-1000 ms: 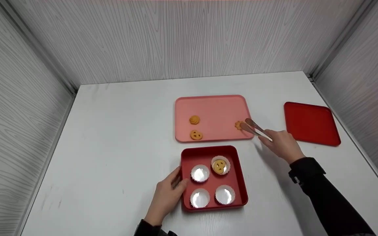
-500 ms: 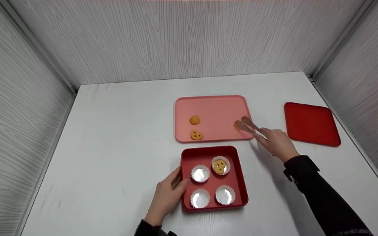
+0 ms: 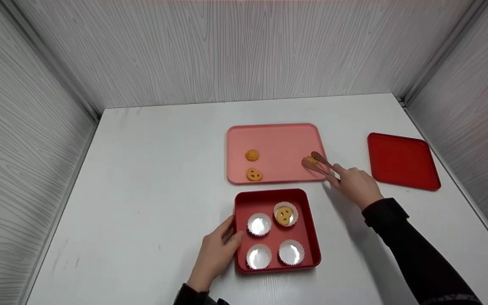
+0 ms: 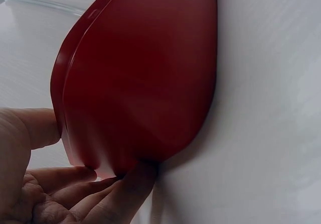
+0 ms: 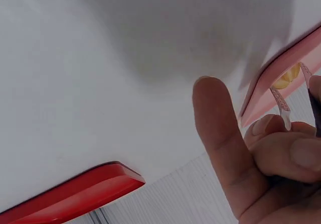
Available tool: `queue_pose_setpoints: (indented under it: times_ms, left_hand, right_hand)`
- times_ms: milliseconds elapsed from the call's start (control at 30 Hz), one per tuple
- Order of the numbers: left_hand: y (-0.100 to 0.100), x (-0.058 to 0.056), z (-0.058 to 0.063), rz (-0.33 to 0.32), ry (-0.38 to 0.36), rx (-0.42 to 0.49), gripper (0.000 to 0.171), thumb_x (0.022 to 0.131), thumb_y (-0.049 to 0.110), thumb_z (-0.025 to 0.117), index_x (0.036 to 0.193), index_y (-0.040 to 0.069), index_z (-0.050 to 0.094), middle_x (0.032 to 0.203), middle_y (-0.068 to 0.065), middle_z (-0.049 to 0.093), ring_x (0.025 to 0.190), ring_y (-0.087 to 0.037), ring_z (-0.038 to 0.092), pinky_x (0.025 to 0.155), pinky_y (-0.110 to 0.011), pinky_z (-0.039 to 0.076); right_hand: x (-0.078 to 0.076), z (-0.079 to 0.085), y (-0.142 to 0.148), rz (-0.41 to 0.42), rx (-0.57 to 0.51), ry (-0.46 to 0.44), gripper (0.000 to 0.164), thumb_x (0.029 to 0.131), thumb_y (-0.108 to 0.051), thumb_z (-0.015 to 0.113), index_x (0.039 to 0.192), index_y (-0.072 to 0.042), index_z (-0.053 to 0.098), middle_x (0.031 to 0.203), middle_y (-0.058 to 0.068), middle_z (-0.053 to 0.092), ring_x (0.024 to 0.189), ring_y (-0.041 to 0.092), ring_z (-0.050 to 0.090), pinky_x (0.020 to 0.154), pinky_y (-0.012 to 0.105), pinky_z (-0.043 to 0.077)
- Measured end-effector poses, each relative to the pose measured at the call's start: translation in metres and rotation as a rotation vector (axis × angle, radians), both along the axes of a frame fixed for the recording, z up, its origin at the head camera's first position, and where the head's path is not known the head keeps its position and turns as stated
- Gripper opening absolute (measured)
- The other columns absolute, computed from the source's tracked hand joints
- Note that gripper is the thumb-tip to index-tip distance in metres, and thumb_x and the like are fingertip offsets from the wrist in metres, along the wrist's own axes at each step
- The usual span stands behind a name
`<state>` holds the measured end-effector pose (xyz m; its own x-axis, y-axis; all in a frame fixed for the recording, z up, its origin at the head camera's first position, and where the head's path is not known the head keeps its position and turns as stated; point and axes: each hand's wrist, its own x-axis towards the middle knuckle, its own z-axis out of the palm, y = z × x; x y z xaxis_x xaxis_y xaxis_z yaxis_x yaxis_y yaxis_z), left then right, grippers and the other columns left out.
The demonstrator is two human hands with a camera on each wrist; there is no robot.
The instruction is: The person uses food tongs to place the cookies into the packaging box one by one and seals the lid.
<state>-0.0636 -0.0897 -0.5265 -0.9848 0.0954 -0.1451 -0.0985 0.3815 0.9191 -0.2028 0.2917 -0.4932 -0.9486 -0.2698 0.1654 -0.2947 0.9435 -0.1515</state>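
The right hand's (image 3: 355, 186) fingers are gripping the tongs (image 3: 315, 167), whose tips are straddling a cookie (image 3: 311, 159) near four o'clock on the pink tray (image 3: 278, 142); how firmly they're pinching isn't showing. There's the danger: a shallow or lopsided bite could be sending that cookie skidding toward the tray's three-o'clock rim! Too hard a squeeze could be crumbling it, if it's brittle. At the tray's six o'clock, the left hand's (image 3: 217, 254) fingers are holding the red box (image 3: 252, 202) by its nine-o'clock wall; a tug there could be shifting its paper cups (image 3: 259, 224), including the one-o'clock cup carrying a pretzel cookie (image 3: 284, 215).
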Motion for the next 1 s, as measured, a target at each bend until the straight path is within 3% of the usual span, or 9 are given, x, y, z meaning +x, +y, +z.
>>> queue_pose_setpoints:
  times_ms: [267,500,800,1000]
  left_hand:
    - [0.0,-0.001,0.0,0.001,-0.002,-0.017,0.068,0.1,0.043,0.065,0.153,0.006,0.046,0.152,-0.016,0.051,0.137,-0.027,0.053,0.112,-0.043,0.046]
    - [0.0,-0.001,0.0,0.009,-0.026,-0.013,0.068,0.099,0.044,0.066,0.154,0.009,0.047,0.153,-0.014,0.051,0.138,-0.027,0.053,0.112,-0.044,0.045]
    - [0.0,-0.002,0.001,0.006,-0.028,-0.019,0.068,0.099,0.044,0.065,0.154,0.007,0.046,0.153,-0.015,0.05,0.138,-0.027,0.053,0.112,-0.044,0.045]
    - [0.0,-0.001,0.001,0.004,-0.001,0.011,0.066,0.1,0.039,0.065,0.153,0.005,0.047,0.152,-0.017,0.052,0.136,-0.026,0.055,0.11,-0.041,0.047]
  right_hand:
    - [-0.001,-0.006,0.002,0.016,0.019,0.001,0.046,0.096,-0.034,0.073,0.125,0.001,0.069,0.064,0.02,0.063,0.063,0.04,0.067,0.052,0.051,0.055]
    - [-0.002,-0.015,0.009,0.061,-0.072,0.031,0.039,0.095,-0.03,0.074,0.122,-0.002,0.071,0.071,0.018,0.069,0.067,0.037,0.069,0.06,0.05,0.058]
    - [0.002,-0.021,0.015,0.078,-0.11,0.101,0.036,0.094,-0.024,0.076,0.121,-0.002,0.069,0.066,0.014,0.067,0.058,0.031,0.066,0.052,0.044,0.054]
    - [0.008,-0.018,0.014,0.125,-0.111,0.229,0.036,0.09,-0.021,0.08,0.118,0.0,0.068,0.062,0.013,0.064,0.054,0.031,0.064,0.047,0.04,0.05]
